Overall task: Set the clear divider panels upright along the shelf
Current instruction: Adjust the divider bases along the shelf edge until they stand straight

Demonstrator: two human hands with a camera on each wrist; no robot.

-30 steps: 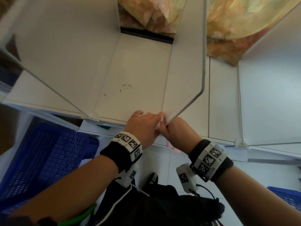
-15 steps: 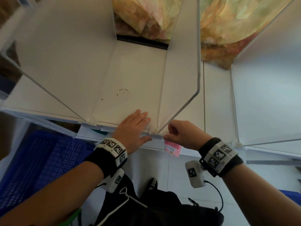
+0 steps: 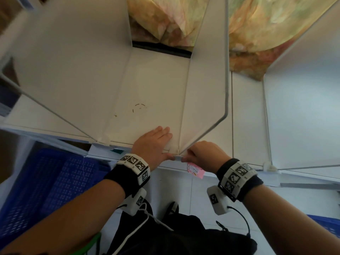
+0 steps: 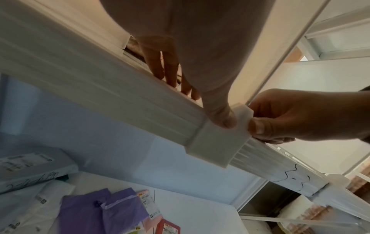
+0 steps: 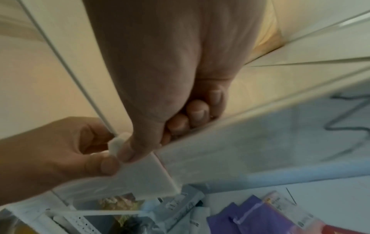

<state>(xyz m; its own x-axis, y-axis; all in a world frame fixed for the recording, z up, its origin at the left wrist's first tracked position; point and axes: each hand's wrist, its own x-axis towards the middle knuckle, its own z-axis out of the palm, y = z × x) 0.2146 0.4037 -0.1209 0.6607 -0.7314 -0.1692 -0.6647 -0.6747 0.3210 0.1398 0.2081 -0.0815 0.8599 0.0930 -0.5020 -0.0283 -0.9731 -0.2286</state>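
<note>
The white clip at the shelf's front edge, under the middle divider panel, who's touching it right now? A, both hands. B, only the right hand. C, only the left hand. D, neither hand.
A: the left hand presses its thumb on one side of the white clip while the right hand pinches the other side.

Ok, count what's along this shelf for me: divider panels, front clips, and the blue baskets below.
Panels: 3 (left panel, middle panel, right panel)
Clips: 3 (left clip, middle clip, right clip)
Blue baskets: 2 (left basket, right basket)
Total: 8
</note>
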